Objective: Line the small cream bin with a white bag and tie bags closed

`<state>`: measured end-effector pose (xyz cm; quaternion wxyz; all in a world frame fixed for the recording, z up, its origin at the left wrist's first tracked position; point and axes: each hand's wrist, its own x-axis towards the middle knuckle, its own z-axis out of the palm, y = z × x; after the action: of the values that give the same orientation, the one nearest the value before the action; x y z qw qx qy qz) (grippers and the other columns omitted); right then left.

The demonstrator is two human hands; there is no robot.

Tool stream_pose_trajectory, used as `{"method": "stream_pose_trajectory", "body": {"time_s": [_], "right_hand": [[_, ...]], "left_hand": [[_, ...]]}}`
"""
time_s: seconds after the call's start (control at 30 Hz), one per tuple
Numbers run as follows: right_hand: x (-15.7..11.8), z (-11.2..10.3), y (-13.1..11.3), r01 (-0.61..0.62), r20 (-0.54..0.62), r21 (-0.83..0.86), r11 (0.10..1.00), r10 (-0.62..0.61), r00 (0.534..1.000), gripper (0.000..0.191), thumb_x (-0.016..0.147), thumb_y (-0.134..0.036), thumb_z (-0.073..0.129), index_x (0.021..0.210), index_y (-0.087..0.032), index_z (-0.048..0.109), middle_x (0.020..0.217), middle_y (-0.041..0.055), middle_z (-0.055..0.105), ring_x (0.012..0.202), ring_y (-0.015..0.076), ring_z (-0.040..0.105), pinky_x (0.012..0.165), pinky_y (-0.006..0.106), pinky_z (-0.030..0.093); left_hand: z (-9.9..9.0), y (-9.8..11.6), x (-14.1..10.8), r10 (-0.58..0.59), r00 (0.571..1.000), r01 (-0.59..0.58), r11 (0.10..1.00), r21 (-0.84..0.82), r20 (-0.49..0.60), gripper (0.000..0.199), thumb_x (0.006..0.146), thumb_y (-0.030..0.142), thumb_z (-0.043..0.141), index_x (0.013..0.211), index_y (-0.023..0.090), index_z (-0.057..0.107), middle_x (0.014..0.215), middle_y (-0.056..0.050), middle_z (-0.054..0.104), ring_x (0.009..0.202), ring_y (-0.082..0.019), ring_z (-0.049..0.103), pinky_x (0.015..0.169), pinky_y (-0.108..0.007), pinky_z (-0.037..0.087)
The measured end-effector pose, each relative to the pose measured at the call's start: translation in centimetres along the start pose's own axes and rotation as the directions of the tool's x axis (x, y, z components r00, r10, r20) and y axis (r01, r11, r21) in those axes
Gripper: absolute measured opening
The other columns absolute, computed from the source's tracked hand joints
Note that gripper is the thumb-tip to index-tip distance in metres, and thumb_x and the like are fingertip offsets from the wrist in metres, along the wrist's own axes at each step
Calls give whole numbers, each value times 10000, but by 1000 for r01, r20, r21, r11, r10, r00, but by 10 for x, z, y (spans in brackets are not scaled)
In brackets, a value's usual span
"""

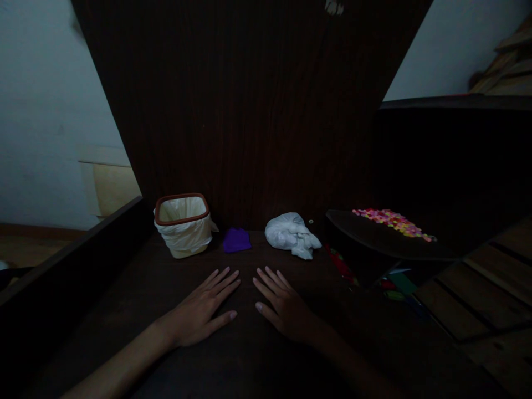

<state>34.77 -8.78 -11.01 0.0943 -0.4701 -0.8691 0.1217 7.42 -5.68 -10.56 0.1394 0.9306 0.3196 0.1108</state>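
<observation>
My left hand [203, 310] lies flat on the dark wooden surface [245, 354], palm down with the fingers spread. Mirroring it, my right hand [282, 307] also rests palm down, fingers apart; neither holds anything. Beyond the left hand stands a small waste bin [185, 235] with a brown rim and a white plastic liner folded over it. A folded purple cloth-like piece [236, 240] lies between the bin and a knotted white plastic bag [291, 233]. The bag sits just beyond my right fingertips, its contents hidden.
A dark panel [257, 111] rises behind these things. On the right, a dark curved shelf [374, 238] carries a heap of small pink and yellow pieces [393, 221]. Red and green items [401, 282] sit beneath it, partly hidden. A raised side board [70, 260] borders the left.
</observation>
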Motion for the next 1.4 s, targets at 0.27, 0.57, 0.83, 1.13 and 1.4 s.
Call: {"method": "stream_pose_trajectory", "body": {"time_s": [0.27, 0.57, 0.83, 1.13, 1.4], "right_hand": [[1, 4, 2, 16, -26, -44, 999, -17, 1000, 571, 1034, -357, 476, 1551, -126, 399, 1644, 132, 282, 1547, 330, 224, 1235, 624, 231], [0, 6, 2, 29, -52, -76, 997, -33, 998, 566, 1029, -333, 494, 1543, -111, 409, 1634, 145, 307, 1539, 339, 245, 1225, 629, 257], [0, 7, 2, 36, -53, -100, 994, -41, 998, 564, 1032, -342, 482, 1540, -106, 414, 1635, 149, 296, 1533, 352, 251, 1218, 635, 265], [0, 4, 0, 34, -36, -113, 993, -38, 999, 559, 1032, -338, 482, 1535, -104, 423, 1633, 152, 299, 1529, 363, 251, 1216, 635, 267], [-1, 9, 2, 46, -82, -107, 993, -55, 995, 545, 1023, -317, 497, 1525, -113, 443, 1624, 152, 320, 1528, 349, 268, 1212, 632, 282]], "left_hand": [[-1, 3, 0, -25, 999, 24, 999, 39, 37, 664, 1034, 543, 438, 1598, 219, 305, 1653, -109, 300, 1542, -348, 241, 1233, -600, 292], [0, 0, 0, 16, 1000, -15, 997, 72, -23, 652, 1028, 520, 477, 1597, 249, 307, 1644, -101, 321, 1529, -336, 286, 1223, -578, 330], [0, -1, 1, 16, 1000, -17, 997, 81, 6, 654, 1033, 520, 460, 1593, 215, 315, 1641, -121, 328, 1531, -345, 282, 1213, -604, 333], [2, -2, 0, 14, 1000, -13, 997, 70, -13, 661, 1024, 527, 476, 1591, 223, 323, 1640, -116, 337, 1527, -350, 295, 1212, -596, 338], [0, -1, 1, 1, 1000, -1, 998, 61, 7, 664, 1026, 538, 463, 1594, 226, 316, 1647, -112, 326, 1534, -339, 281, 1223, -584, 326]]}}
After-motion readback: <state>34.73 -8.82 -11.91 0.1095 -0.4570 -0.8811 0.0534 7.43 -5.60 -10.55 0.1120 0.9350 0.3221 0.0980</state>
